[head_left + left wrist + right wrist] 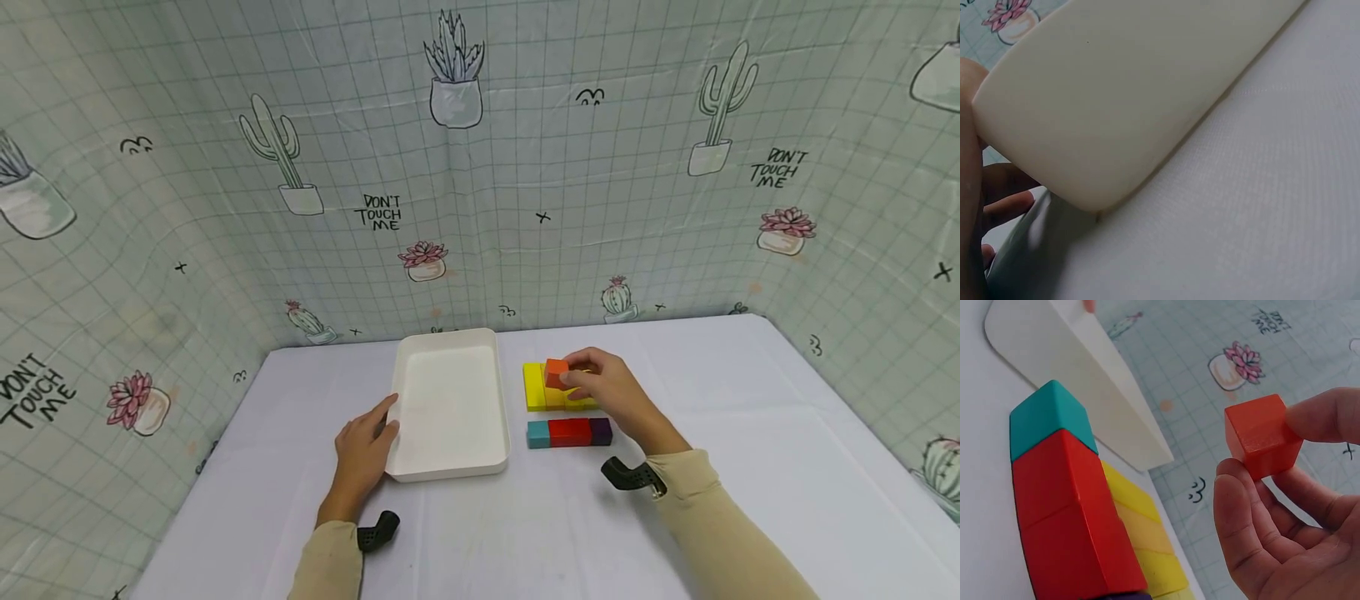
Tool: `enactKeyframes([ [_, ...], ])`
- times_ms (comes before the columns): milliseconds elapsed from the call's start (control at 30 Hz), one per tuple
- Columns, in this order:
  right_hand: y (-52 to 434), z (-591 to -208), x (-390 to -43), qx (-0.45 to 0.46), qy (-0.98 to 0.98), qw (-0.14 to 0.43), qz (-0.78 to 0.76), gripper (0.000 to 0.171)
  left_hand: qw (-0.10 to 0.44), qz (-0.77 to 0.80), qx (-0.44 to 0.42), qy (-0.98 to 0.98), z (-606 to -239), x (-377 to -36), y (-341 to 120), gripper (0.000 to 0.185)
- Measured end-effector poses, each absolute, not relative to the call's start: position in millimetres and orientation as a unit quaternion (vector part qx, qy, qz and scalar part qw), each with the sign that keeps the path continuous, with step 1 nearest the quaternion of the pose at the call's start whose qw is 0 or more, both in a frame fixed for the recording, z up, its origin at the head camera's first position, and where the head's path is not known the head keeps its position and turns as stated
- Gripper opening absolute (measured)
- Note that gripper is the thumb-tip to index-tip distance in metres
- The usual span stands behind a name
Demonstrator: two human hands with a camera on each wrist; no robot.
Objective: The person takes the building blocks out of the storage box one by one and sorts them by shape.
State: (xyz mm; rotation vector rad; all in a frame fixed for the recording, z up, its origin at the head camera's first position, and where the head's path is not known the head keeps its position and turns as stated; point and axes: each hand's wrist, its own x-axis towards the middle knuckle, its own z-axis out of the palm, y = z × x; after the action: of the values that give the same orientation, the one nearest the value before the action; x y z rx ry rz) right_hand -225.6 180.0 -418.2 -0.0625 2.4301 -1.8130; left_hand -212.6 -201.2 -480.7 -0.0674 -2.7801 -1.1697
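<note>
**Hands at work: a light pinch over stacked blocks**

Right hand (611, 392) pinches an orange block (1262, 436) between thumb and fingertips, lifted above the yellow blocks (542, 388) that lie on the table (750, 433). Left hand (365, 446) rests with straight fingers against the near left edge of the white tray (450, 471), gripping nothing.

In the wrist view, the hold on the orange block looks shallow: only the fingertips touch it. A slip seems the likeliest trouble, since the block has smooth painted faces, and it would drop onto the yellow blocks or bounce off them.

Just in front of the yellow blocks sits a row of a teal block (537, 434), a red block (569, 432) and a purple block (601, 431), touching end to end. A falling block, or the right wrist passing low above them, could knock that row apart. The tray looks light, so a push from the left hand could slide it toward the blocks.
</note>
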Motion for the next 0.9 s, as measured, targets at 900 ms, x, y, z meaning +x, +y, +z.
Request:
enactKeyframes([
  [900, 249, -437, -194, -0.013, 0.787, 0.076, -0.612, 0.042, 0.058, -0.389, -0.016, -0.919, -483, -213, -202, 0.047],
])
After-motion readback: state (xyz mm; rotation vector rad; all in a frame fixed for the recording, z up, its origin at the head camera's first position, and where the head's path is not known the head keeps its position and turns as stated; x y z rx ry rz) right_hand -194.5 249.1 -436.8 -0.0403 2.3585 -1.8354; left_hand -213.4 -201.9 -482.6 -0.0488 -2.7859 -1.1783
